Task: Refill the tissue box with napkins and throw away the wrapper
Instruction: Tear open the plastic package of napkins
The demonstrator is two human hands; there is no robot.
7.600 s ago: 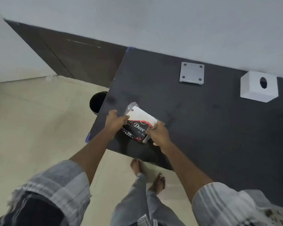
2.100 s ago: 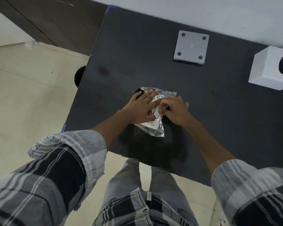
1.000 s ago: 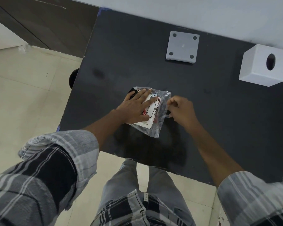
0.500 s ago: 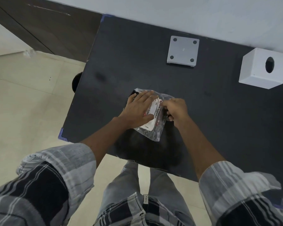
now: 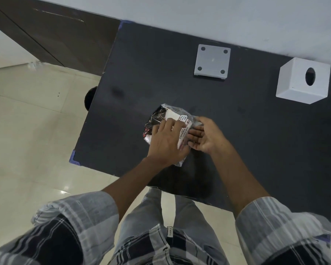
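A napkin pack point(image 5: 167, 116) in a clear plastic wrapper with black, white and red print lies on the black table point(image 5: 237, 134). My left hand point(image 5: 166, 144) presses flat on its near half, fingers spread. My right hand point(image 5: 204, 135) is at the pack's right edge, palm turned up, its fingers at the wrapper; whether they pinch the plastic is hard to tell. The white tissue box point(image 5: 304, 80) with an oval hole on top stands at the far right of the table, well away from both hands.
A grey square plate point(image 5: 212, 62) with four holes lies at the back of the table near the white wall. A dark round bin point(image 5: 89, 99) peeks out under the table's left edge. Tiled floor lies to the left.
My right hand has turned palm up against the pack's right edge. My left hand has stayed pressed on the pack. The pack has hardly moved.
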